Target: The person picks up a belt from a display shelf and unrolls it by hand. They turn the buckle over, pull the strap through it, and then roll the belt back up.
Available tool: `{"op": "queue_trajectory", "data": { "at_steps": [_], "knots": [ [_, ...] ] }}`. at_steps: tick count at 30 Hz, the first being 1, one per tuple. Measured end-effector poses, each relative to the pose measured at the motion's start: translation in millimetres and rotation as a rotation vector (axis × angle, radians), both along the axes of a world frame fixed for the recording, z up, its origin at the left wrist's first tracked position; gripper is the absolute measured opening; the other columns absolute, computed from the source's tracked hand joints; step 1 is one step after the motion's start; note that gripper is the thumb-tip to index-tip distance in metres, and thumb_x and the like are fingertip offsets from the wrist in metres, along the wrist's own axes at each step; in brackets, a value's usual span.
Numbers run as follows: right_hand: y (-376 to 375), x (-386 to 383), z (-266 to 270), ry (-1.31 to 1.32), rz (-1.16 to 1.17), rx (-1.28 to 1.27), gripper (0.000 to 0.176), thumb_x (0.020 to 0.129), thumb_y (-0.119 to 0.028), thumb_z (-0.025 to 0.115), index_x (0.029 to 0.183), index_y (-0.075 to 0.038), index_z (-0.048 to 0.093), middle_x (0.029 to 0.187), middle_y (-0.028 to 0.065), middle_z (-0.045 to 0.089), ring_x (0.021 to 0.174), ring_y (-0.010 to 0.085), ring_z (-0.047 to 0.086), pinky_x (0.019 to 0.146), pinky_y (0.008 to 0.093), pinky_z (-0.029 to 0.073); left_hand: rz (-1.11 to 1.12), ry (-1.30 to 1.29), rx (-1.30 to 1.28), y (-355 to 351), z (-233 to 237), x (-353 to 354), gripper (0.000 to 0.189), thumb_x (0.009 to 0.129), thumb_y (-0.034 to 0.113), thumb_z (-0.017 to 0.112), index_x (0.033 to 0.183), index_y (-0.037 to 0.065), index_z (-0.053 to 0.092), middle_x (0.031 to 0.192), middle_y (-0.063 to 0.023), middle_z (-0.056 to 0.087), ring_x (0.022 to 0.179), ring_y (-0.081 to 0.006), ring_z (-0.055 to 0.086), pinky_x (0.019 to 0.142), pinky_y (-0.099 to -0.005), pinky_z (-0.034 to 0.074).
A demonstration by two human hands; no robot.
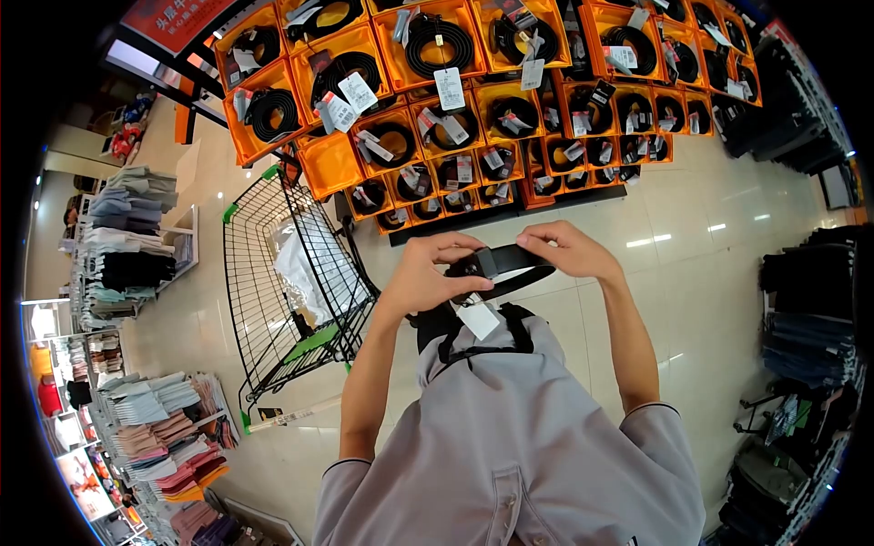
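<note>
A coiled black belt [514, 261] with a dark buckle is held up in front of my body. My left hand [433, 273] grips the buckle end, thumb below and fingers above. On the other side, my right hand [574, 250] pinches the top of the coil between thumb and fingers. A white price tag [479, 320] dangles under the buckle. Ahead stands a rack of orange boxes [332, 164], most with a rolled black belt and a tag inside; one box at the lower left holds no belt.
A wire shopping cart [264, 282] with green corners and white plastic-wrapped goods stands at my left. Folded clothes [150, 400] lie on shelves farther left. Dark garments [806, 282] hang along the right. Pale tiled floor [674, 273] lies between.
</note>
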State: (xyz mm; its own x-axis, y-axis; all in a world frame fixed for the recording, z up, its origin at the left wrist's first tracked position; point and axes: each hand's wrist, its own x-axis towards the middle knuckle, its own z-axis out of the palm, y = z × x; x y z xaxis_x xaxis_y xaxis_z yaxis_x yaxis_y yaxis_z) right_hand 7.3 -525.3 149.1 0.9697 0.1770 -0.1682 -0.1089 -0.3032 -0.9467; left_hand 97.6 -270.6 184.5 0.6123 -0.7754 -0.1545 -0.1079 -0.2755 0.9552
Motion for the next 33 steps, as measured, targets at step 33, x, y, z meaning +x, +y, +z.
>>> {"op": "queue_trajectory", "data": {
  "at_steps": [33],
  "knots": [
    [40,20,34,-0.2,-0.102,-0.149,0.026,0.097,-0.024,0.062,0.095,0.002,0.066,0.072,0.0156,0.06,0.062,0.0234,0.053,0.06,0.0349,0.043,0.056,0.101,-0.086,3,-3,3,0.049,0.069,0.013,0.09,0.11,-0.001,0.067,0.084,-0.0016,0.072,0.076,-0.0055,0.06,0.071,-0.0223,0.05]
  ]
}}
